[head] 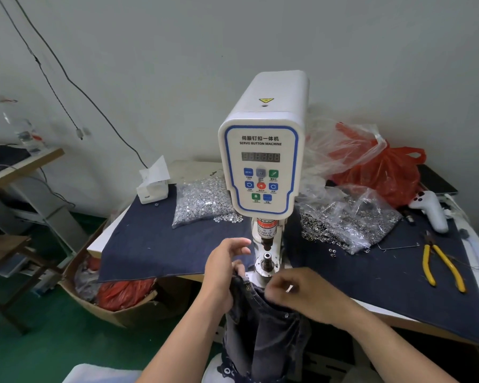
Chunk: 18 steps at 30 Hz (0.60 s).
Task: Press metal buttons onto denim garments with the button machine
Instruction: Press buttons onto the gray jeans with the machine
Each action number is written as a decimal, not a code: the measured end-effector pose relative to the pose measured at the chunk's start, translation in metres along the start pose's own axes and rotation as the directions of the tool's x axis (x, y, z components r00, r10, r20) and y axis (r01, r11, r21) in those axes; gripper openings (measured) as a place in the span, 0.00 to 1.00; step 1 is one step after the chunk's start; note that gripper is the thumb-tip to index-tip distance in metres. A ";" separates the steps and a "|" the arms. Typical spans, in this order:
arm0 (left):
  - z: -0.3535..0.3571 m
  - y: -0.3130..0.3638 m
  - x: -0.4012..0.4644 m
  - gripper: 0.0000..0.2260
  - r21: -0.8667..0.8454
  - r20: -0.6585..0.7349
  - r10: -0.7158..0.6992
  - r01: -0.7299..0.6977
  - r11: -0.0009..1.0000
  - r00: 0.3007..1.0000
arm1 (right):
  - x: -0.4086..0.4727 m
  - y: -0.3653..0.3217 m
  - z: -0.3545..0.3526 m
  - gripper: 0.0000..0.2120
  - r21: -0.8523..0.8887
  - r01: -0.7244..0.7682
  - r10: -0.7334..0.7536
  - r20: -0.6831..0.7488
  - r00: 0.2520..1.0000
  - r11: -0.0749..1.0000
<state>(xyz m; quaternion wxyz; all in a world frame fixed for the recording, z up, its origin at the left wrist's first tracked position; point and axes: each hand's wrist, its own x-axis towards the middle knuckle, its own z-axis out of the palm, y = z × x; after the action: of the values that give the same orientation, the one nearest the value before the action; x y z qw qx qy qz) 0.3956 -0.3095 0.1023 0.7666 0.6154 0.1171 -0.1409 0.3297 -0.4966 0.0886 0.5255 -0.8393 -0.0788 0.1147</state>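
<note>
The white servo button machine point(263, 150) stands at the table's front edge, its lower die point(267, 261) bare under the punch. A dark denim garment point(263, 327) hangs just below and in front of the die. My left hand point(224, 269) holds the garment's upper left edge with thumb and lower fingers, the other fingers spread toward the die. My right hand point(299, 291) pinches the waistband on the right. Silver buttons point(202, 200) lie heaped in a clear bag left of the machine; metal rings point(343, 225) fill a bag on the right.
Yellow-handled pliers point(443, 265) and a white handheld controller point(430, 210) lie on the denim-covered table point(155, 244) at right. Red and clear plastic bags point(379, 167) sit behind. A tissue box point(152, 186) is back left. A cardboard box point(116, 299) stands on the green floor.
</note>
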 end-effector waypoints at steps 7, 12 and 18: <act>0.002 0.007 -0.006 0.13 -0.078 -0.161 0.021 -0.034 0.996 0.987 | -0.019 -0.003 0.009 0.18 -0.295 0.090 -0.106 -0.040 0.994 0.951; 0.007 0.006 -0.012 0.11 -0.102 -0.234 0.020 -0.045 0.994 0.972 | -0.025 -0.001 0.019 0.17 -0.383 0.109 -0.155 -0.091 0.984 0.917; 0.011 0.008 -0.013 0.10 -0.225 -0.317 -0.010 -0.065 0.972 0.948 | -0.025 -0.012 0.031 0.12 -0.388 0.140 -0.190 -0.095 0.977 0.911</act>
<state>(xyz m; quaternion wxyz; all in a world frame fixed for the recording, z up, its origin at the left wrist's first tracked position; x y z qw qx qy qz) 0.3868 -0.3178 0.1167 0.8067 0.5375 0.2452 -0.0150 0.2966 -0.4709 0.0889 0.3652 -0.9210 -0.1355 -0.0029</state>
